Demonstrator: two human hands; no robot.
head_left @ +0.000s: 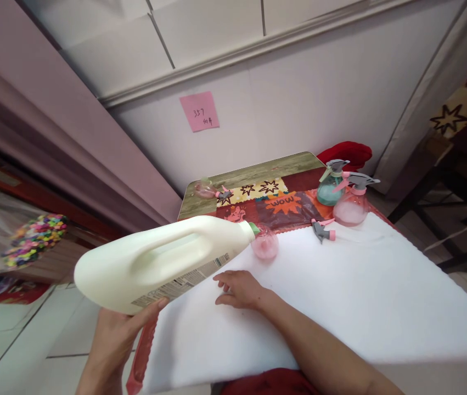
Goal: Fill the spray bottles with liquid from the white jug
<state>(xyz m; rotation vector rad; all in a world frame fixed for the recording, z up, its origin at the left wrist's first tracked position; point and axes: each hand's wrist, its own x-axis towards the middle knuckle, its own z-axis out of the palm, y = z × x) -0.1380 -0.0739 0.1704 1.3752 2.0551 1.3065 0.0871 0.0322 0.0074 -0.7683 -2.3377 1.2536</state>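
My left hand (113, 334) grips the bottom of a large white jug (163, 260) with a moulded handle. The jug is tipped on its side, its green-ringed spout (253, 229) over a small round pink bottle (265, 244) that stands open on the white cloth. My right hand (239, 289) rests on the cloth just in front of that bottle, fingers loosely curled and holding nothing. A loose grey and pink spray head (322, 229) lies on the cloth to the right of the bottle.
The white cloth (340, 296) covers most of the table; a patterned mat (282, 204) lies at its far end. A teal spray bottle (330, 184) and a pink one (352, 203) stand far right, another pink one (208, 190) lies far left. Behind is the wall with a pink note (199, 111).
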